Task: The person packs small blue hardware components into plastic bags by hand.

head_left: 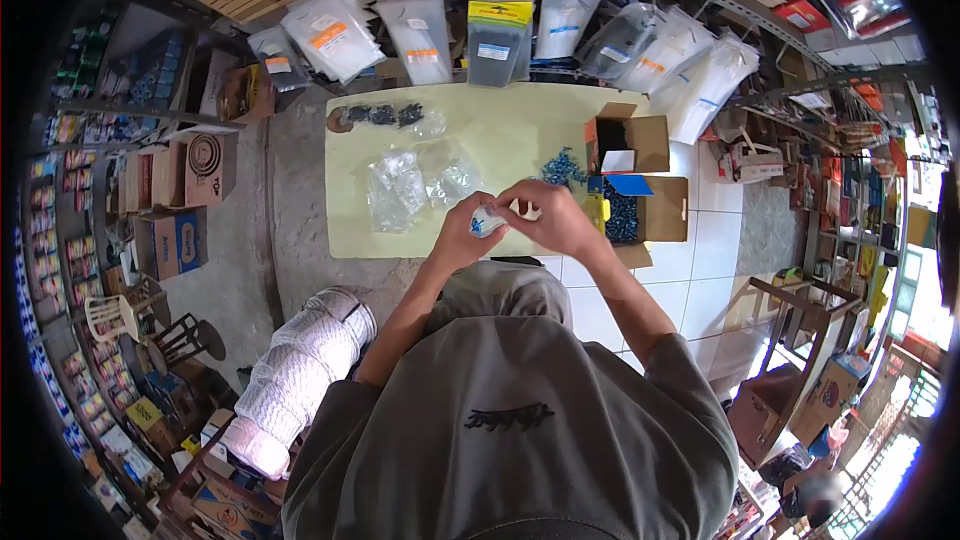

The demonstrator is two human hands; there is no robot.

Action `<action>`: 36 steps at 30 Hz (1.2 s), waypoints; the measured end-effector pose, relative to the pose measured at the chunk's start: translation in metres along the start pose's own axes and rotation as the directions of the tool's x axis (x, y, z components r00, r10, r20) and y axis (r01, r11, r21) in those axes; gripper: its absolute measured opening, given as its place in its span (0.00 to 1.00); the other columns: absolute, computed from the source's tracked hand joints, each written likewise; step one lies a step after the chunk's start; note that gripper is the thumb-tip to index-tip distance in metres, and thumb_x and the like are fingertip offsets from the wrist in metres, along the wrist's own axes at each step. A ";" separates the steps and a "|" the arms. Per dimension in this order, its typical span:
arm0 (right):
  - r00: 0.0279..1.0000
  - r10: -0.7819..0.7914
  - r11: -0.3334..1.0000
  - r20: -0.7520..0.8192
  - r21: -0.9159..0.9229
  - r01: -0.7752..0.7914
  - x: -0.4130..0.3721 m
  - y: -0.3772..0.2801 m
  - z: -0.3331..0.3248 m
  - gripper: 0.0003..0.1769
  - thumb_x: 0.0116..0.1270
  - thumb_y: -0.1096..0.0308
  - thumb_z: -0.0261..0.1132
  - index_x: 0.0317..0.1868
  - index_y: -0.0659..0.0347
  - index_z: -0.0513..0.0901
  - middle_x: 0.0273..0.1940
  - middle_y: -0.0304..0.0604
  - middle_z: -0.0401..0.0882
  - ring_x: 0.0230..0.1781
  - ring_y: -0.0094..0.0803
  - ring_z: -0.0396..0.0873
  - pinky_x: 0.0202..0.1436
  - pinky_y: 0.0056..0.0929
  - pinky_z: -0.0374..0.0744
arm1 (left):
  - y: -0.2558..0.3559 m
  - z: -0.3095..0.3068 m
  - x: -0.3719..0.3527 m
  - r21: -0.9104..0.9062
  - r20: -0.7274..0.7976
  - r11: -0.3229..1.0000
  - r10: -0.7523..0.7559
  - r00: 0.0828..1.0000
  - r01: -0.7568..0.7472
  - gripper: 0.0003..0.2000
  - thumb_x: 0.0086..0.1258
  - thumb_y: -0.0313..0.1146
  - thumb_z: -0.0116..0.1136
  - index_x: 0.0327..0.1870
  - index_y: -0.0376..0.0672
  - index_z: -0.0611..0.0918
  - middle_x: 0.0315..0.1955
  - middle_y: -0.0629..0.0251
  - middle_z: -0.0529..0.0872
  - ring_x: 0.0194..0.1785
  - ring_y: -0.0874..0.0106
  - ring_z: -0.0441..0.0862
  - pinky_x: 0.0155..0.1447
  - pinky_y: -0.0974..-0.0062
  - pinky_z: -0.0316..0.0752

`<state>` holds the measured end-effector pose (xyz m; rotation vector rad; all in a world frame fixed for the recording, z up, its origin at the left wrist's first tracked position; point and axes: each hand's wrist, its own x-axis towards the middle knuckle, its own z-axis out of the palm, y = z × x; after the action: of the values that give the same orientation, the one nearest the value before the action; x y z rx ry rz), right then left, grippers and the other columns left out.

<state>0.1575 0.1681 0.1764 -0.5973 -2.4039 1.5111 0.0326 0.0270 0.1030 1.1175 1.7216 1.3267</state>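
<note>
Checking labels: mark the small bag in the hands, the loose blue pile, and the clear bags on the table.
small bag (487, 223), head view, its blue-filled end.
blue pile (563, 168), head view, middle of the heap.
clear bags (395, 190), head view, on the leftmost bag.

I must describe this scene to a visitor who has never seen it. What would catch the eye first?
First, the left hand and right hand meet over the near edge of the pale yellow table, holding a small clear bag with blue pieces inside. Next come the open cardboard box of blue pieces at the table's right edge and the hanging bags behind the table.
</note>
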 end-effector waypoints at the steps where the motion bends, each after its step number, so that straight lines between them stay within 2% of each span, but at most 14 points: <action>1: 0.999 -0.038 0.999 -0.012 -0.008 0.038 -0.006 0.005 0.005 0.08 0.60 0.71 0.70 0.40 0.61 0.86 0.35 0.43 0.85 0.28 0.30 0.81 0.33 0.28 0.79 | -0.001 0.002 0.003 0.023 0.023 1.000 0.002 1.000 -0.003 0.15 0.56 0.27 0.69 0.41 0.38 0.77 0.34 0.60 0.82 0.42 0.67 0.82 0.50 0.71 0.75; 6: 0.999 -0.020 0.997 -0.044 0.070 0.023 -0.015 0.004 0.002 0.07 0.62 0.70 0.69 0.41 0.61 0.86 0.33 0.42 0.85 0.26 0.27 0.79 0.32 0.26 0.78 | 0.010 0.006 0.009 0.028 0.096 0.999 -0.028 0.995 0.025 0.15 0.55 0.27 0.69 0.42 0.38 0.77 0.34 0.59 0.82 0.42 0.65 0.82 0.50 0.70 0.76; 8: 0.990 0.104 0.995 -0.093 0.015 -0.103 -0.011 0.012 -0.009 0.09 0.63 0.71 0.69 0.43 0.63 0.85 0.32 0.42 0.85 0.25 0.25 0.77 0.32 0.24 0.77 | 0.007 0.008 0.007 0.029 0.050 0.999 0.029 0.998 -0.031 0.15 0.55 0.27 0.69 0.42 0.38 0.77 0.34 0.60 0.82 0.41 0.65 0.82 0.49 0.71 0.76; 10: 0.952 0.165 0.986 -0.258 0.013 -0.168 0.000 0.056 -0.010 0.10 0.61 0.71 0.68 0.44 0.64 0.85 0.32 0.48 0.86 0.26 0.31 0.81 0.33 0.28 0.79 | 0.002 0.007 0.005 0.022 0.053 0.999 0.035 0.998 -0.037 0.15 0.55 0.27 0.69 0.41 0.39 0.77 0.34 0.60 0.82 0.40 0.66 0.82 0.49 0.71 0.76; 12: 0.921 0.198 0.964 -0.337 -0.101 -0.245 0.015 0.112 -0.014 0.10 0.63 0.74 0.62 0.44 0.65 0.84 0.35 0.54 0.85 0.36 0.42 0.86 0.39 0.37 0.82 | 0.000 0.006 0.003 0.016 0.052 0.999 0.041 0.998 -0.042 0.14 0.55 0.27 0.69 0.40 0.39 0.76 0.33 0.61 0.82 0.40 0.66 0.82 0.48 0.71 0.75; 14: 0.907 0.237 0.834 -0.350 -0.406 -0.374 0.030 0.181 -0.010 0.09 0.63 0.75 0.59 0.42 0.65 0.84 0.38 0.56 0.85 0.41 0.47 0.85 0.43 0.42 0.83 | 0.000 0.004 -0.001 0.013 0.032 0.999 0.030 0.999 -0.030 0.14 0.55 0.27 0.69 0.39 0.39 0.76 0.33 0.62 0.82 0.39 0.67 0.81 0.48 0.72 0.75; 15: 0.909 0.234 0.836 -0.345 -0.405 -0.370 0.035 0.206 -0.007 0.09 0.63 0.75 0.59 0.42 0.65 0.84 0.38 0.56 0.85 0.41 0.47 0.85 0.43 0.42 0.83 | 0.001 0.003 -0.004 0.016 0.027 0.999 0.028 0.999 -0.028 0.14 0.55 0.27 0.69 0.39 0.39 0.76 0.33 0.62 0.82 0.39 0.67 0.81 0.48 0.72 0.75; 17: 0.880 0.384 0.650 -0.280 -0.594 -0.473 0.044 0.241 -0.002 0.14 0.59 0.81 0.56 0.43 0.63 0.84 0.44 0.57 0.83 0.44 0.53 0.83 0.48 0.44 0.81 | 0.002 0.000 -0.009 0.023 0.000 1.000 0.004 1.000 -0.004 0.13 0.55 0.27 0.69 0.39 0.39 0.76 0.33 0.62 0.82 0.40 0.67 0.81 0.49 0.72 0.75; 20: 0.883 0.413 0.657 -0.222 -0.599 -0.458 0.046 0.255 0.001 0.14 0.59 0.81 0.55 0.43 0.62 0.84 0.47 0.57 0.81 0.46 0.54 0.82 0.52 0.45 0.81 | 0.003 -0.006 -0.017 0.018 -0.042 1.000 -0.005 0.999 0.005 0.13 0.55 0.26 0.68 0.38 0.39 0.76 0.32 0.62 0.82 0.40 0.68 0.81 0.49 0.72 0.75; 28: 0.881 0.367 0.650 -0.298 -0.595 -0.472 0.050 0.233 -0.001 0.09 0.61 0.77 0.58 0.40 0.63 0.84 0.39 0.55 0.84 0.40 0.52 0.84 0.46 0.42 0.82 | 0.000 -0.010 -0.025 0.013 -0.073 1.000 -0.019 0.997 0.020 0.13 0.54 0.25 0.68 0.38 0.38 0.76 0.32 0.62 0.82 0.39 0.68 0.80 0.49 0.72 0.74; 30: 0.938 0.155 0.888 -0.311 -0.371 -0.270 0.052 0.188 -0.006 0.07 0.62 0.73 0.63 0.40 0.64 0.84 0.35 0.51 0.85 0.35 0.44 0.86 0.42 0.35 0.83 | 0.001 -0.011 -0.022 0.010 -0.066 1.000 -0.012 0.998 0.012 0.13 0.54 0.26 0.68 0.38 0.39 0.76 0.32 0.62 0.82 0.39 0.68 0.81 0.49 0.72 0.74; 32: 0.952 0.216 0.976 -0.219 0.044 -0.211 0.042 0.117 -0.007 0.10 0.61 0.72 0.68 0.43 0.65 0.84 0.34 0.45 0.86 0.33 0.31 0.85 0.40 0.28 0.81 | 0.000 -0.007 -0.017 0.003 -0.031 1.000 -0.022 0.999 0.022 0.14 0.55 0.26 0.68 0.39 0.39 0.76 0.33 0.61 0.82 0.40 0.67 0.81 0.49 0.72 0.75; 34: 0.989 0.100 0.986 -0.112 0.143 -0.083 0.022 0.047 -0.007 0.09 0.60 0.73 0.69 0.42 0.62 0.85 0.34 0.41 0.85 0.32 0.25 0.83 0.38 0.26 0.80 | 0.001 -0.005 -0.012 0.021 -0.012 0.999 -0.030 0.999 0.031 0.14 0.55 0.26 0.68 0.40 0.39 0.76 0.34 0.60 0.82 0.41 0.66 0.82 0.49 0.72 0.75; 36: 0.999 0.030 0.994 -0.014 0.105 -0.028 0.006 0.008 -0.004 0.10 0.60 0.73 0.70 0.43 0.63 0.85 0.34 0.41 0.85 0.32 0.25 0.82 0.38 0.24 0.79 | 0.003 -0.002 -0.007 0.040 0.016 0.999 -0.037 0.999 0.036 0.14 0.55 0.27 0.68 0.41 0.39 0.77 0.35 0.59 0.83 0.41 0.65 0.82 0.49 0.71 0.75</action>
<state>0.1553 0.1771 0.1709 -0.6217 -2.2974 1.6259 0.0342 0.0203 0.1060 1.1112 1.7550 1.2628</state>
